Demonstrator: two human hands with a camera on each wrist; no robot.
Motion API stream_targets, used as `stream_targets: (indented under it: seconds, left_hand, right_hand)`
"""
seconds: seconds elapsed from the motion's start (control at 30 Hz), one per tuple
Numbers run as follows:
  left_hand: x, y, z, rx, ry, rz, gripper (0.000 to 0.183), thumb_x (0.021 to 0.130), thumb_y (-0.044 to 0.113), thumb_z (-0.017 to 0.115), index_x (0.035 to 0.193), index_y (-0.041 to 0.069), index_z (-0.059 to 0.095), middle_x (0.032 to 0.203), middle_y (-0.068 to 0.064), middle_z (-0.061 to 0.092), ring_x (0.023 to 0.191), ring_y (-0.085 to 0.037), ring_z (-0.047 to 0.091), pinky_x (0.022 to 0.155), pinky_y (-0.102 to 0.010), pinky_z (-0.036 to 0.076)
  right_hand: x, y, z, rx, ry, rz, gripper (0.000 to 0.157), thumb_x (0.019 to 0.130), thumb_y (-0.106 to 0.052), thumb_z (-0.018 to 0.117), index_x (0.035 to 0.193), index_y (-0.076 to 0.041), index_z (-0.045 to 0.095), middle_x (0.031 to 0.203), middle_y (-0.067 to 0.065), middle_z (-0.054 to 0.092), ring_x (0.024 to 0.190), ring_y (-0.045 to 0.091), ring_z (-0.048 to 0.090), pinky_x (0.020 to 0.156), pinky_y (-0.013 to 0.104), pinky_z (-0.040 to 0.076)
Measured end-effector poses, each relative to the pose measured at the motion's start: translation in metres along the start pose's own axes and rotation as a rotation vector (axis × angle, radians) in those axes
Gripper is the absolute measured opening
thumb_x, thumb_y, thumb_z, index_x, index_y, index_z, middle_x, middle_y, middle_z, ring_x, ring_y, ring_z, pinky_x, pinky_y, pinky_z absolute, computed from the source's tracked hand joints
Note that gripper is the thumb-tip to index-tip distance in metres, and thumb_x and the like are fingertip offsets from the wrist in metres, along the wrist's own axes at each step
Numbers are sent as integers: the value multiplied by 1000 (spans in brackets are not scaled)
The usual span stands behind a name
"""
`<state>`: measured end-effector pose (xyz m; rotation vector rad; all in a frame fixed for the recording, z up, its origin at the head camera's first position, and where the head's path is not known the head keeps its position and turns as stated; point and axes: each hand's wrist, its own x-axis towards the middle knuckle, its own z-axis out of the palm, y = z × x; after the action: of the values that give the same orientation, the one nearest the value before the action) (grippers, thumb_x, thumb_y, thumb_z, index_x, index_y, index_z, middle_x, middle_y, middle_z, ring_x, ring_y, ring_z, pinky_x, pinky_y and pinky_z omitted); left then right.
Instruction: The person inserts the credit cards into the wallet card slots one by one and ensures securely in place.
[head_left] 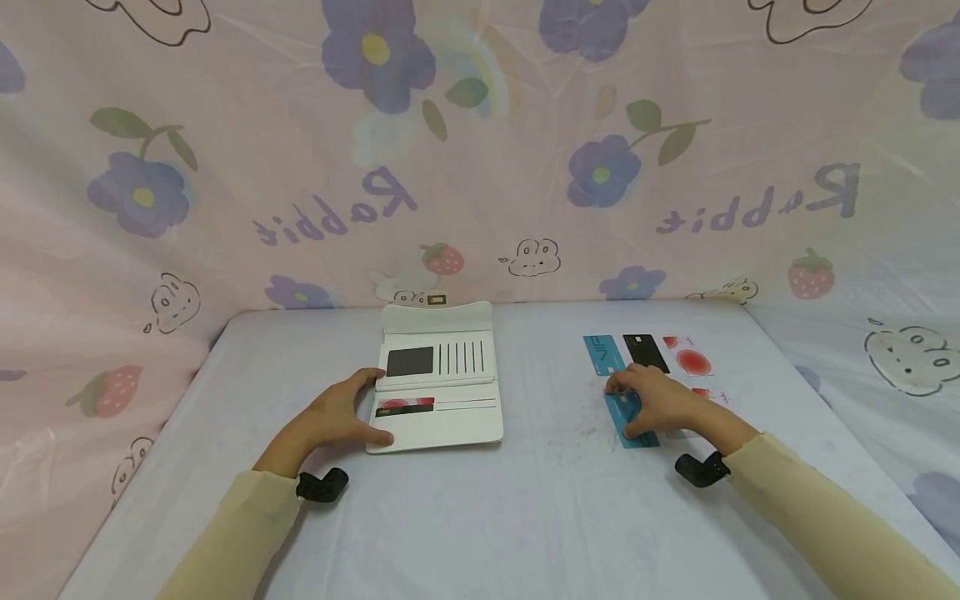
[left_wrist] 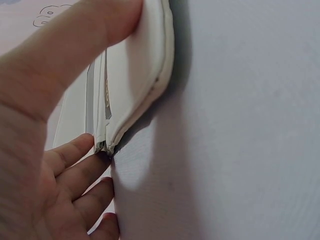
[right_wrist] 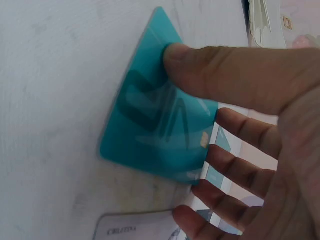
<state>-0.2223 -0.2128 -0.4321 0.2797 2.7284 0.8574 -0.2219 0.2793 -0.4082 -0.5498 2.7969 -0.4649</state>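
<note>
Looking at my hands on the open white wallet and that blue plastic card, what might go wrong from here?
The thin, smooth blue plastic card may slip from the right hand. The right hand might also nudge the second blue plastic card and the black rectangular card, which lie just beyond it. The open white wallet could swivel, since the left hand touches it only at its left side.

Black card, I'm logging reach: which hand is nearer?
Right. The right hand is just this side of the black card; the left hand is well left of it, at the wallet.
</note>
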Motion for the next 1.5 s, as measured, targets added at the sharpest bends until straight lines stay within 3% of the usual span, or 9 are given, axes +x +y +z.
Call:
stream_targets:
  seconds: [0.4,0.67,0.83,1.0,1.17,1.5]
  left_hand:
    - [2,-3,1,7,3,-9,114,55,57,87,147,20,33,152,-15,38,140,-38,34,110,-59,33]
    - [0,0,-1,6,0,-4,113,56,56,87,147,18,33,152,-16,38,141,-38,34,110,-59,32]
    - [1,-1,0,2,-2,4,112,56,55,87,147,18,33,151,-16,38,140,-38,34,111,-58,32]
    - [1,-2,0,2,-2,0,113,56,56,88,147,18,33,152,-15,38,140,-38,34,110,-59,32]
    - [1,-2,-1,12,-1,2,113,56,57,87,148,18,32,152,-16,37,141,-39,33,110,-59,32]
    - [1,0,-1,15,-5,4,112,57,56,87,147,18,33,152,-17,38,140,-39,34,110,-59,33]
  right_hand:
    - [1,1,-3,33,-1,-11,56,67,-24,87,114,-12,59,110,9,60,103,26,52,88,51,54]
    - [-2,0,-9,46,7,-52,42,74,-14,80,112,-13,61,107,9,59,98,25,53,87,47,53]
    - [-4,2,-14,71,-4,-50,32,80,-8,70,110,-15,62,102,3,61,91,20,53,79,34,52]
    - [-5,4,-19,94,2,-104,23,85,-5,63,107,-13,63,91,0,58,77,15,50,66,24,46]
    - [-5,1,-22,139,-6,-125,20,86,-4,62,104,-13,65,83,-2,54,66,11,48,59,21,43]
    - [-3,-8,-26,214,-13,-92,19,88,-6,61,107,-11,64,67,-3,42,61,10,45,55,21,39]
